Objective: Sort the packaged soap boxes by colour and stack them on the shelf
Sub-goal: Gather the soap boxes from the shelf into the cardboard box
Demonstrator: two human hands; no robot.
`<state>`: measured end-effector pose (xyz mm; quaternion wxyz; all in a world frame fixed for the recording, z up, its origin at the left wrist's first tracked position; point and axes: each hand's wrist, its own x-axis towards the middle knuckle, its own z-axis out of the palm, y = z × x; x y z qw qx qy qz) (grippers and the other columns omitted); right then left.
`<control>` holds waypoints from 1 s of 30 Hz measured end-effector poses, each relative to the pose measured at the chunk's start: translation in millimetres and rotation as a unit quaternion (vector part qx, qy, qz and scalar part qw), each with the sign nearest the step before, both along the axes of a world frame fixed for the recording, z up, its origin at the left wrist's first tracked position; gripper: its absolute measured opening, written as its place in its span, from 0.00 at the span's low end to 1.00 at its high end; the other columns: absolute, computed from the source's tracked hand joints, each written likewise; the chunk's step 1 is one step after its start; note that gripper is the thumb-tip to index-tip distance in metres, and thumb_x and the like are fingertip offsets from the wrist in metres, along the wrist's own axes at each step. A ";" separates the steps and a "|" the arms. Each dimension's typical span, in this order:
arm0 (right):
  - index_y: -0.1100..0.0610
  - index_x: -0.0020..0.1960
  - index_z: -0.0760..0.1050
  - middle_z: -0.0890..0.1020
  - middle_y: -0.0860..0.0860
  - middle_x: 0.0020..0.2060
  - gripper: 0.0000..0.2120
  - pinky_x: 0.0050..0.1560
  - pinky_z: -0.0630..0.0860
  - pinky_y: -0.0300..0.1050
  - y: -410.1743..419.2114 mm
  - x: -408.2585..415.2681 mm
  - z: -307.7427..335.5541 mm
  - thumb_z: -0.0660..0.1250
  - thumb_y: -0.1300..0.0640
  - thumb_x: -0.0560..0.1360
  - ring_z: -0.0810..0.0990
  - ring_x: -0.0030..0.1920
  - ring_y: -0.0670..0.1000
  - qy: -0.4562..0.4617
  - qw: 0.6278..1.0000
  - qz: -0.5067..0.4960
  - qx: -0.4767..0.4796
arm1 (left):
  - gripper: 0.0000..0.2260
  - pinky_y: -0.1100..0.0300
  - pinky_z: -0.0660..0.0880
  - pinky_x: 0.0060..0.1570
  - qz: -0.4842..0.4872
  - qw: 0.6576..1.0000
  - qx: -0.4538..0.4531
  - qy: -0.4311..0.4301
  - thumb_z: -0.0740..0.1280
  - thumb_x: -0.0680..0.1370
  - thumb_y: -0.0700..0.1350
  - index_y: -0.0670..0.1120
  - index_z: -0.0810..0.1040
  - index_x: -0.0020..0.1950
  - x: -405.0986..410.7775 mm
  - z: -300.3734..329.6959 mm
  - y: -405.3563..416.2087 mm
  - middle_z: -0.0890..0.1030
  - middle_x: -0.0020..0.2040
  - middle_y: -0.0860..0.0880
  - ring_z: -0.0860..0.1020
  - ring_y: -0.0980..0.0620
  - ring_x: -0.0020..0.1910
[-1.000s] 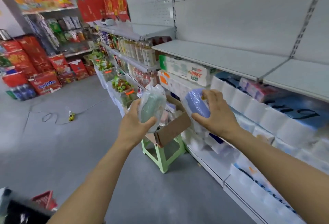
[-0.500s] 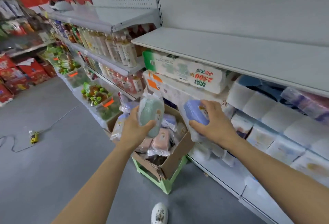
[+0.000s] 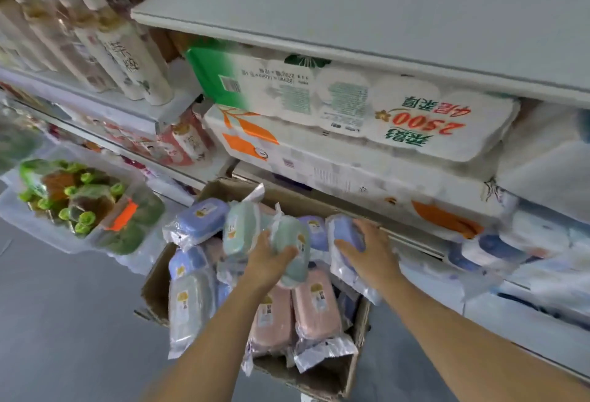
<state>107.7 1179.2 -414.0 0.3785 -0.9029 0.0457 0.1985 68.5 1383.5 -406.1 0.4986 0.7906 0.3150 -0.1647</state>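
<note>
The left hand [image 3: 271, 261] grips a green soap box [image 3: 292, 247] sealed in a loose clear wrapper, thumb along one side and fingers curled round the other, and holds it just above the open cardboard carton [image 3: 319, 376]. The right hand [image 3: 372, 256] holds a lilac soap box [image 3: 346, 235] at the carton's right edge, fingers wrapped over its long face. More wrapped boxes lie heaped in the carton: pink soap boxes [image 3: 314, 309] near the front, lilac ones and another green one toward the back and left. The empty grey shelf [image 3: 367, 12] above the packs of toilet roll [image 3: 351, 105] looks like the place for stacking. Each box seems light and stiff enough for one hand, but the glossy film is slack and probably slippery, and its crimped ends would give way if pinched. The safer hold is across the hard body, thumb opposing fingers on the long sides, as both hands have it.
</note>
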 end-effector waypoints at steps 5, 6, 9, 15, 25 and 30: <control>0.49 0.76 0.61 0.66 0.56 0.69 0.35 0.70 0.64 0.55 19.9 6.6 -46.0 0.65 0.37 0.74 0.66 0.70 0.59 0.079 0.997 0.009 -0.012 | 0.32 0.49 0.63 0.69 -0.053 0.996 0.070 0.021 0.63 0.81 0.53 0.49 0.52 0.80 19.1 -37.4 10.9 0.59 0.77 0.43 0.62 0.41 0.74; 0.50 0.78 0.56 0.63 0.56 0.72 0.36 0.71 0.63 0.54 22.6 6.1 -49.0 0.64 0.39 0.76 0.64 0.71 0.60 0.087 0.996 0.018 -0.030 | 0.32 0.46 0.60 0.71 -0.072 0.992 0.099 0.035 0.61 0.82 0.55 0.50 0.48 0.81 19.7 -40.4 12.4 0.54 0.78 0.43 0.59 0.40 0.75; 0.52 0.79 0.50 0.59 0.57 0.75 0.35 0.71 0.60 0.52 29.3 9.4 -55.9 0.60 0.41 0.79 0.60 0.73 0.61 0.090 0.993 0.040 -0.072 | 0.29 0.45 0.60 0.70 -0.126 0.969 0.207 0.051 0.55 0.83 0.55 0.50 0.46 0.81 21.1 -46.4 15.0 0.54 0.77 0.41 0.57 0.40 0.74; 0.50 0.80 0.43 0.51 0.54 0.78 0.38 0.72 0.58 0.55 20.1 27.6 -24.9 0.57 0.38 0.78 0.53 0.76 0.60 0.163 0.975 0.116 -0.099 | 0.31 0.44 0.62 0.70 -0.180 0.946 0.246 0.112 0.58 0.82 0.54 0.49 0.48 0.80 33.8 -31.6 21.5 0.58 0.77 0.42 0.61 0.40 0.74; 0.49 0.76 0.61 0.56 0.50 0.78 0.26 0.70 0.62 0.48 -103.7 -33.8 127.9 0.60 0.46 0.80 0.57 0.76 0.54 -0.098 0.963 0.194 -0.157 | 0.31 0.44 0.73 0.61 -0.338 0.834 0.378 -0.220 0.57 0.74 0.60 0.43 0.74 0.69 -17.7 103.0 -76.8 0.78 0.65 0.43 0.75 0.39 0.65; 0.48 0.75 0.62 0.58 0.50 0.77 0.24 0.69 0.65 0.51 -214.2 -96.4 206.7 0.59 0.46 0.80 0.59 0.74 0.54 -0.237 0.946 0.131 -0.178 | 0.31 0.46 0.76 0.57 -0.348 0.789 0.378 -0.338 0.58 0.74 0.63 0.44 0.74 0.69 -54.3 184.2 -183.0 0.79 0.62 0.45 0.77 0.41 0.60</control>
